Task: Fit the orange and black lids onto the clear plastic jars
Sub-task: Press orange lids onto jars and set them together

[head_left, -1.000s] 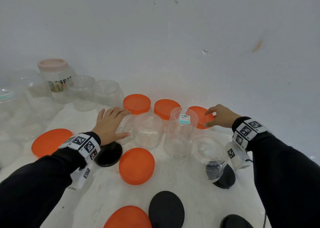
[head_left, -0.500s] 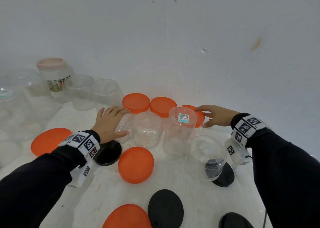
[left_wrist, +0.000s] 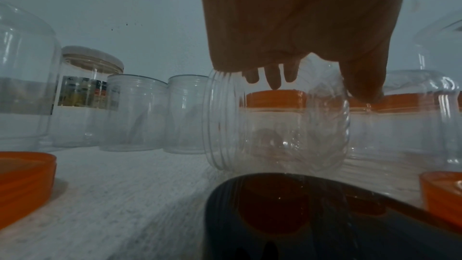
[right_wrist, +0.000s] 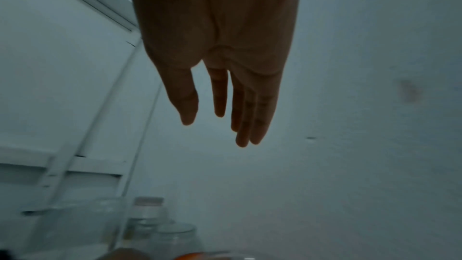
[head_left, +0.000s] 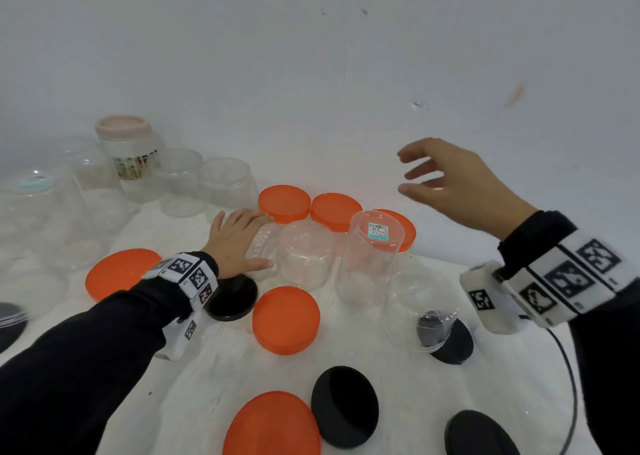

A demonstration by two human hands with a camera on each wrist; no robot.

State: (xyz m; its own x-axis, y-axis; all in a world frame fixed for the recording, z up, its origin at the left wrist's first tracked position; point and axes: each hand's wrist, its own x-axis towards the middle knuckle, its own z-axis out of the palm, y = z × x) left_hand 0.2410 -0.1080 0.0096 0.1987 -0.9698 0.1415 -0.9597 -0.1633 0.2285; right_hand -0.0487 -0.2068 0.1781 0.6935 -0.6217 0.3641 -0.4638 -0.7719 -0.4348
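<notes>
The left hand (head_left: 239, 240) is lying over a clear jar tipped on its side (left_wrist: 275, 126), fingers draped across the top of it and the thumb pressing its near flank, so the hand is cupping the jar rather than floating above it. Taking that tipped jar as the landmark: a black lid (head_left: 231, 299) is sitting flat just in front of it, under the left wrist; an upside-down clear jar (head_left: 306, 252) is standing right beside it on the right, and beyond that a taller clear jar with a price sticker (head_left: 375, 257) is standing too. Three orange lids are lining up behind the landmark near the wall, the nearest one (head_left: 284, 202) just past the fingertips. Another orange lid (head_left: 285, 319) is lying in front and to the right of it, and one more (head_left: 119, 273) is lying to its left. Further left and behind, a jar with a pale pink lid (head_left: 126, 157) is standing among other clear jars. The right hand (head_left: 453, 181) is hanging in the air well to the right of the landmark and above the table (head_left: 363, 344), fingers spread wide and loose, holding nothing.
</notes>
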